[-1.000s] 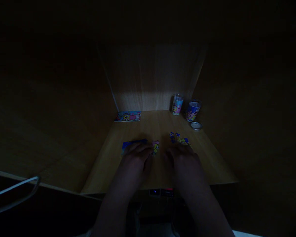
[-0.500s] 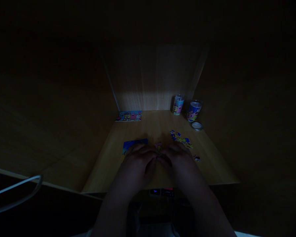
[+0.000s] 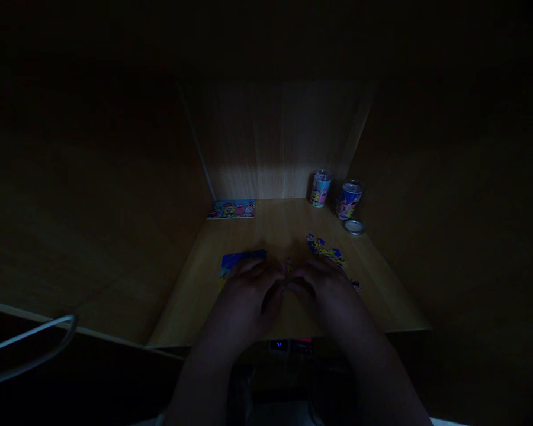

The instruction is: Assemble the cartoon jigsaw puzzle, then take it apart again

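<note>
My left hand (image 3: 247, 290) and my right hand (image 3: 326, 284) meet fingertip to fingertip over the middle of the wooden desk. Between them both pinch a small jigsaw piece (image 3: 288, 266), mostly hidden by the fingers in the dim light. Partly under my left hand lies a blue and yellow picture sheet (image 3: 243, 256). Beyond my right hand, several loose jigsaw pieces (image 3: 326, 249) in blue and yellow are scattered. Another small jigsaw piece (image 3: 356, 285) lies just right of that hand.
At the back left is a flat cartoon picture (image 3: 231, 209). Two cartoon-printed cans stand at the back right, a light-blue can (image 3: 320, 190) and a dark-blue can (image 3: 349, 200), with a round lid (image 3: 354, 227) in front. Side panels wall the desk (image 3: 275, 222). A white cable (image 3: 35, 328) hangs left.
The piece between my fingertips has turned or shifted, and less pink shows on it. My right hand has moved slightly to the right.
</note>
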`<state>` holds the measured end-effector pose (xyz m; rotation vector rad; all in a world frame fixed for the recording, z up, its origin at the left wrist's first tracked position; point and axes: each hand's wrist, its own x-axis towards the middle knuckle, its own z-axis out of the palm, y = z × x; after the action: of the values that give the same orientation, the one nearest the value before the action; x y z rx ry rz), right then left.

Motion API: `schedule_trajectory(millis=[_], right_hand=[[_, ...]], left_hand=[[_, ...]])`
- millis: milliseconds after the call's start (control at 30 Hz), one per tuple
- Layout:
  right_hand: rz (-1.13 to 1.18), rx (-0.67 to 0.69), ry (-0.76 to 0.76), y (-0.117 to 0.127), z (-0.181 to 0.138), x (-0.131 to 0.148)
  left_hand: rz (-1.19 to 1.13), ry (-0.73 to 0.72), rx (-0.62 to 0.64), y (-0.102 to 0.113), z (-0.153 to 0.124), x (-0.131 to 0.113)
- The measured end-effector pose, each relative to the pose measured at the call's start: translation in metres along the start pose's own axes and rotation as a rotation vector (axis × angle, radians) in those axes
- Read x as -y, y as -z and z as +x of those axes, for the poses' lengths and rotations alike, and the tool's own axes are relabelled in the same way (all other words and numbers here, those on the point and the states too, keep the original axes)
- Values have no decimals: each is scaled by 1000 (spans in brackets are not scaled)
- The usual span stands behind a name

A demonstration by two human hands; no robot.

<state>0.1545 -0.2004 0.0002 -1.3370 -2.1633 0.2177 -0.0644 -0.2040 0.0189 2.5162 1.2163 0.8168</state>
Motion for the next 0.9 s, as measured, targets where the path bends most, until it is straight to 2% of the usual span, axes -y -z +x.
schedule_trajectory(millis=[133, 367, 800, 900], right_hand=[[-54, -47, -43, -1, -3, 1], [-65, 21, -35, -2, -2, -2], [100, -31, -62, -3, 0, 2], [66, -48, -88, -3, 0, 3]], left_hand=[[-15, -14, 33, 2, 1, -1], [-21, -11, 21, 1, 2, -1], [20, -12, 16, 0, 1, 0], [22, -11, 8, -1, 1, 2]])
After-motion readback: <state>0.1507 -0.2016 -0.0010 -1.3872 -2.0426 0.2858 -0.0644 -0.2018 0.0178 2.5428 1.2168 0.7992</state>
